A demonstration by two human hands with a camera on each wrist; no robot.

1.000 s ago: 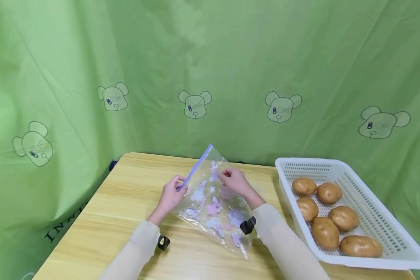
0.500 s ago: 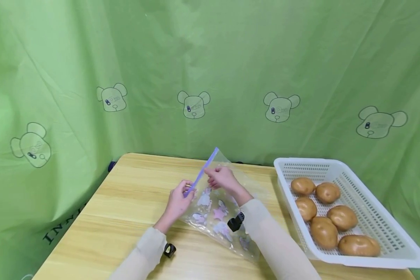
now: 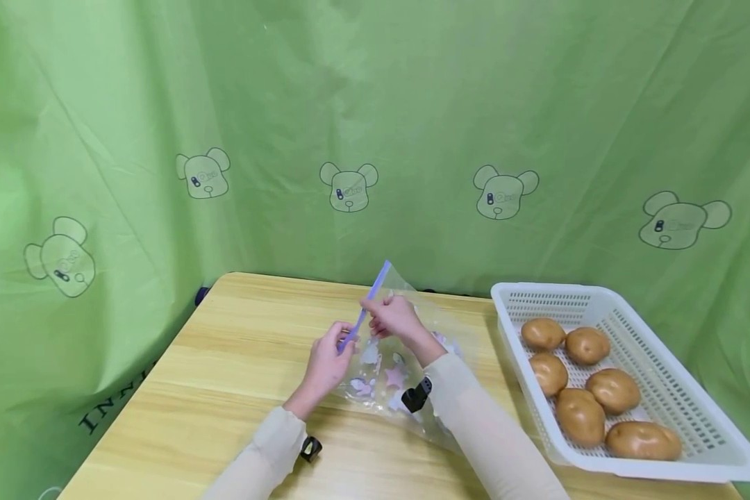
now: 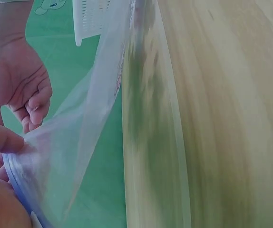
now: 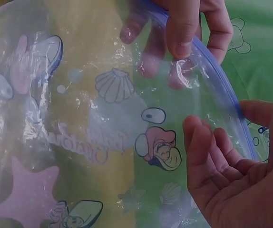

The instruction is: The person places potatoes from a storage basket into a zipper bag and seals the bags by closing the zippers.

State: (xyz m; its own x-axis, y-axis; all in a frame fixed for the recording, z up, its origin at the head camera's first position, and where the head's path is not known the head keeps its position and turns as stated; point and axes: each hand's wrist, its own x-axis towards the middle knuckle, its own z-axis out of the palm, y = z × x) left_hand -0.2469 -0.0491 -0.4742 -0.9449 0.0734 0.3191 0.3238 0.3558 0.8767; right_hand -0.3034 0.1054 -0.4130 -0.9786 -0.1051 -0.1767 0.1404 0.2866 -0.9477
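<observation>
A clear zip bag with pink and pastel cartoon prints and a purple zip strip is held up at a slant over the table in the head view. My left hand pinches the lower end of the strip between thumb and fingers. Higher along the same strip is my right hand. Its thumb touches the strip and its curled fingers lie on the bag's near side, as the right wrist view shows. In the left wrist view the bag hangs slack, and no contents can be made out.
A white perforated plastic basket stands on the right of the wooden table, with several brown potatoes inside. A green curtain with bear-head drawings hangs behind the table.
My right hand has moved left from the bag's printed face to the purple strip. My left hand, still pinching the strip, has shifted slightly right with the bag.
</observation>
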